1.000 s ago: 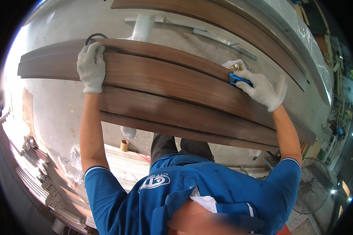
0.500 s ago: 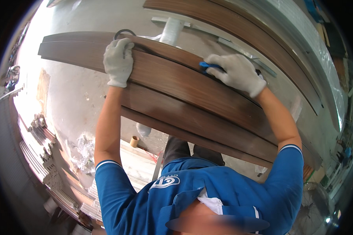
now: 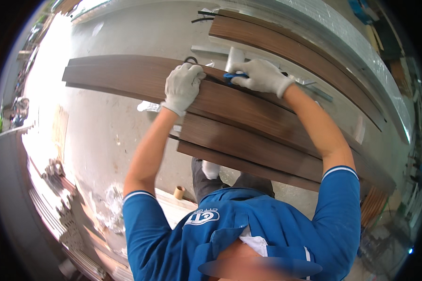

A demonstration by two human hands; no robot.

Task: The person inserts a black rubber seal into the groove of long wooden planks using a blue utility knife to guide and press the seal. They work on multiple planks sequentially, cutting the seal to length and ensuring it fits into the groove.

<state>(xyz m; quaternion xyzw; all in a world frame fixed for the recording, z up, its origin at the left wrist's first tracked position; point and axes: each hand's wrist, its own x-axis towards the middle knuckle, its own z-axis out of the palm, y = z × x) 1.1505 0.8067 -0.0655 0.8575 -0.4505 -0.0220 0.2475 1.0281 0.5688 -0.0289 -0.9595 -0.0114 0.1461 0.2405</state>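
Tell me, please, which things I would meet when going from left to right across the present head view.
Crumpled clear plastic → gloved left hand → blue tool → gloved right hand, which holds that tool → bundle of brown strips.

The head-worn, wide fisheye camera looked steeply down from fairly near, placing the left hand [image 3: 183, 89] at eleven o'clock, the right hand [image 3: 265, 77] at one and the blue shirt [image 3: 267, 218] at six; straight edges bent toward the rim.
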